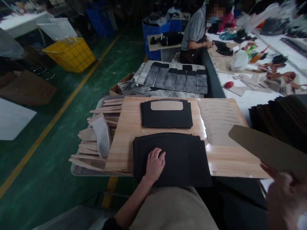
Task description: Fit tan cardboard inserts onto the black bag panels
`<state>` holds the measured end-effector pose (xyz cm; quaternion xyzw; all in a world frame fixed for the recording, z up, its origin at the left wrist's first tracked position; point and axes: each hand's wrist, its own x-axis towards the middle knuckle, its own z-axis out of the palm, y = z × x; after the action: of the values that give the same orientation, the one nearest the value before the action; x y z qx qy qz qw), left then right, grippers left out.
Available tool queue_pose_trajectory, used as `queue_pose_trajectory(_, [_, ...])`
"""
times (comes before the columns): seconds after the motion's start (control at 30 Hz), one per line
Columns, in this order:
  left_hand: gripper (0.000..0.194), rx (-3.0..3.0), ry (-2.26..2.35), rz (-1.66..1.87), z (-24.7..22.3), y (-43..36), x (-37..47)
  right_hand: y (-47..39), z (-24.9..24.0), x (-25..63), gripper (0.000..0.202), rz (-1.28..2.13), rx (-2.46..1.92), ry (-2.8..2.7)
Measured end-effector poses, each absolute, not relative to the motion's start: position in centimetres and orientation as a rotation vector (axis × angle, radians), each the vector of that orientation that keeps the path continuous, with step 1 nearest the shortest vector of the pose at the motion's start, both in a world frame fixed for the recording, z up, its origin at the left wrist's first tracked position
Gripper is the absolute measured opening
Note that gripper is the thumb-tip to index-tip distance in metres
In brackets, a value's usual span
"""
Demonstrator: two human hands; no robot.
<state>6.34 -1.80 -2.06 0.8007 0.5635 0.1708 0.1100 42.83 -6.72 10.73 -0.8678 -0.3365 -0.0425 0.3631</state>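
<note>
A pale wooden board (124, 140) serves as the work surface, and most of what matters lies on it. Against its near edge sits a broad stack of black sheets (182, 159), overhanging toward the person's lap, probably so the top sheet is within easy reach. The left hand (154, 164) lies flat on the stack's left part, fingers spread and pressing down rather than gripping — it seems to pin the pile so it does not slide. Toward the far edge rests a smaller black stack (166, 118) with a tan panel (166, 105) laid on its top. To its right, along the board's right edge, tan cut pieces (219, 119) are fanned in an overlapping row, each edge exposed, likely so that one can be lifted at a time.

The right hand (285, 195), blurred at the lower right corner of the view, holds a tan cardboard piece (268, 150) up off the board; the fingers appear closed on its lower edge, though the blur hides the exact grip.

Off the board's left edge, loose tan offcuts (100, 134) pile in a tray. Beyond the far edge, another person (195, 28) works at a long white bench (242, 99).
</note>
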Motion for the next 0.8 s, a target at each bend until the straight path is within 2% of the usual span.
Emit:
queue_pose_trajectory(0.1, [0.031, 2.273, 1.612, 0.565, -2.0, -1.7, 6.0, -5.5, 10.3, 39.2, 0.025, 0.300, -1.760, -0.632])
queue_pose_trajectory(0.23, [0.021, 1.919, 1.530, 0.869, -1.4, -1.1, 5.1, -4.3, 6.9, 35.5, 0.038, 0.781, -1.528, -0.414])
queue_pose_trajectory(0.33, [0.025, 1.412, 1.578, 1.073, -0.7, -0.6, 4.2, -4.3, 4.3, 33.7, 0.037, 0.997, -1.454, -0.372])
queue_pose_trajectory(0.47, [0.035, 0.966, 1.561, 1.045, -0.1, -0.3, 3.2, -4.4, 2.6, 31.9, 0.038, 1.144, -1.413, -0.319])
queue_pose_trajectory(0.63, [0.033, 0.889, 1.561, 1.012, -0.4, -0.6, 2.6, -3.9, 2.1, 30.6, 0.046, 1.263, -1.418, -0.291])
queue_pose_trajectory(0.8, [0.039, 0.723, 1.525, 1.058, 0.1, -1.1, 2.5, -3.7, 1.4, 30.1, 0.051, 1.277, -1.441, -0.329])
